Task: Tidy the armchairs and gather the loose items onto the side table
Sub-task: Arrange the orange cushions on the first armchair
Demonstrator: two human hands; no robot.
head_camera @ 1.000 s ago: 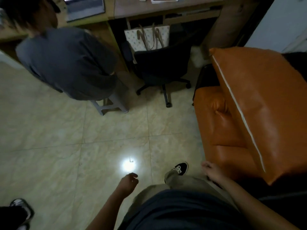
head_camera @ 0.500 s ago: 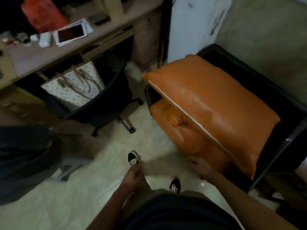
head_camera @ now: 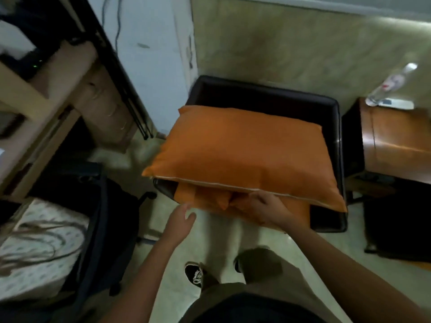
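Note:
A large orange cushion (head_camera: pixel 245 150) lies flat across the black-framed armchair (head_camera: pixel 335 127) and overhangs its front. Beneath it shows the orange seat pad (head_camera: pixel 205 199). My right hand (head_camera: pixel 263 206) is at the cushion's front seam, fingers curled at the edge between cushion and seat pad. My left hand (head_camera: pixel 180 220) hovers open just in front of the seat's left corner, holding nothing. The brown side table (head_camera: pixel 396 145) stands right of the armchair, with a plastic bottle (head_camera: pixel 389 87) and a flat white item (head_camera: pixel 396 104) on its far edge.
A black office chair (head_camera: pixel 98 229) carrying a patterned tote bag (head_camera: pixel 39 248) stands at my left. A wooden desk (head_camera: pixel 70 94) fills the upper left. A second dark seat (head_camera: pixel 401 224) sits at the lower right. My feet are on the pale tiled floor (head_camera: pixel 210 238).
The view has swung right, so I now face the armchair head-on. Both hands rose from waist height to the cushion's front edge. The seated person is out of view.

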